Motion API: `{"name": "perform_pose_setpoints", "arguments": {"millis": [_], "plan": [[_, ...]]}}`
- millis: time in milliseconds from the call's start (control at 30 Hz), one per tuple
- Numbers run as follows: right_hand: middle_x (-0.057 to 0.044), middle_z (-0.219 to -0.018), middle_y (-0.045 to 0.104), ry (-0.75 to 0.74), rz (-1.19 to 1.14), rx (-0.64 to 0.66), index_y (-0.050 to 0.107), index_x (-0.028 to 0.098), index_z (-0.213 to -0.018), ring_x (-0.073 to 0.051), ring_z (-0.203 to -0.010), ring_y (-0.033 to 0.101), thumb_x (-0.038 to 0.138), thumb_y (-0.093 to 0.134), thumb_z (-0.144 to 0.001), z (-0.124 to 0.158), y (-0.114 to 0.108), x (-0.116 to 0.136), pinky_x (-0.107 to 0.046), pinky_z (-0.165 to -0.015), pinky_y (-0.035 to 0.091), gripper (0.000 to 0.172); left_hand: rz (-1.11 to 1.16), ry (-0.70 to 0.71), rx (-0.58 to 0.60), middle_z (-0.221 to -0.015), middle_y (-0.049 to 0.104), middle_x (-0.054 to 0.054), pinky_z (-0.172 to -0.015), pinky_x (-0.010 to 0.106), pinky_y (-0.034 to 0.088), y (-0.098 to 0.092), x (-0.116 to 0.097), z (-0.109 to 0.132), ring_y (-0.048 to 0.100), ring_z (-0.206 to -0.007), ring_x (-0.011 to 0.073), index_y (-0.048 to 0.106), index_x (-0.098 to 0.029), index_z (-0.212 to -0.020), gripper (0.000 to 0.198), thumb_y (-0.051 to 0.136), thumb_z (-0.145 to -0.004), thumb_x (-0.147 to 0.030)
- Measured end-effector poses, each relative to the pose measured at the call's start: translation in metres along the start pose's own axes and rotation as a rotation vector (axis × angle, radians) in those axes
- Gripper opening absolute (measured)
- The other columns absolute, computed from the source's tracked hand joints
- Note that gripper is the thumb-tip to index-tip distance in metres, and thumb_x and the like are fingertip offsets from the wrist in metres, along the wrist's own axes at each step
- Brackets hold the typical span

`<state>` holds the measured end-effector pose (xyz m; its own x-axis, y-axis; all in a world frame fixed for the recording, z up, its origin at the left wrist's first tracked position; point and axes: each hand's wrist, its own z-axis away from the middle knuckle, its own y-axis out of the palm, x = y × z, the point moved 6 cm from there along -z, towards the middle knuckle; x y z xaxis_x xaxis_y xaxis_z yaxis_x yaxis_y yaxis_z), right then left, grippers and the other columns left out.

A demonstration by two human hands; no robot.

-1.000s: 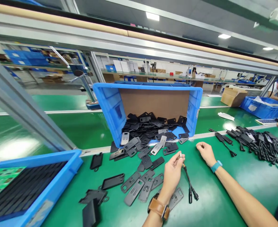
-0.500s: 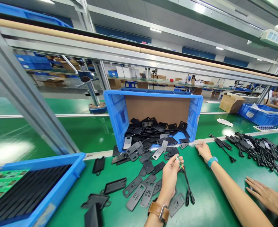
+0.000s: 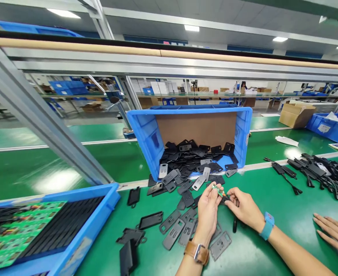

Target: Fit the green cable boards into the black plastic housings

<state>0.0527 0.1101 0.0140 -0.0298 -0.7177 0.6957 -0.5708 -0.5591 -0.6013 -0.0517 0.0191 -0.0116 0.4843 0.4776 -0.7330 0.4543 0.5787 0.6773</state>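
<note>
My left hand (image 3: 206, 210), with a brown watch strap at the wrist, pinches a small green circuit board (image 3: 218, 190) with coloured wires. At the board's wired end, my right hand (image 3: 245, 207) is closed on the black cable. Part of that cable is hidden by the fingers, and a black plug end (image 3: 234, 225) hangs below them. Flat black plastic covers (image 3: 173, 234) with slots lie on the green bench just left of and behind my left hand. A shallow black case half (image 3: 150, 220) lies farther left.
A blue crate (image 3: 141, 126) tipped on its side spills black covers. At the left, a blue bin (image 3: 99, 214) holds green boards and black cases. Finished-looking black cable units (image 3: 324, 172) are heaped at the right. Another person's hand (image 3: 334, 234) rests flat on the bench.
My right hand has come from the bench edge to the left and taken hold of the cable by the board. My left hand keeps its pinch. The view has turned slightly left.
</note>
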Motion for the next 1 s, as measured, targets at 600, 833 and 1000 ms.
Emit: {"name": "perform_pose_setpoints", "arguments": {"millis": [600,833,1000], "plan": [[-0.009,-0.121,0.063,-0.288,-0.001,0.105,0.060,0.023,-0.099,-0.025,-0.127,0.051,0.020,0.045,-0.101,0.004,-0.010,0.008,-0.042,-0.101,0.048,0.015,-0.661,0.043,0.178,-0.077,0.066,0.007,-0.064,0.030,0.046,0.004,0.006,0.007,0.055,-0.066,0.0164,0.070,-0.012,-0.090,0.048,0.048,-0.093,-0.054],[-0.010,-0.117,0.064,-0.302,0.096,0.028,0.057,0.022,-0.098,-0.028,-0.129,0.050,0.024,0.046,-0.101,0.002,-0.016,-0.012,-0.047,-0.100,0.048,0.012,-1.204,0.553,-0.198,-0.117,0.066,0.014,-0.094,0.039,0.046,-0.004,-0.068,0.010,0.060,-0.109,0.0263,0.065,-0.018,-0.116,0.031,0.047,-0.092,-0.025],[-0.011,-0.118,0.064,-0.335,0.142,-0.004,0.058,0.022,-0.099,-0.028,-0.129,0.050,0.025,0.046,-0.101,0.000,-0.021,-0.019,-0.049,-0.101,0.048,0.013,-1.931,0.276,-0.311,-0.136,0.055,0.017,-0.105,0.045,0.037,-0.049,-0.127,0.019,0.046,-0.129,0.0306,0.051,-0.016,-0.134,0.048,0.048,-0.086,-0.013]]}}
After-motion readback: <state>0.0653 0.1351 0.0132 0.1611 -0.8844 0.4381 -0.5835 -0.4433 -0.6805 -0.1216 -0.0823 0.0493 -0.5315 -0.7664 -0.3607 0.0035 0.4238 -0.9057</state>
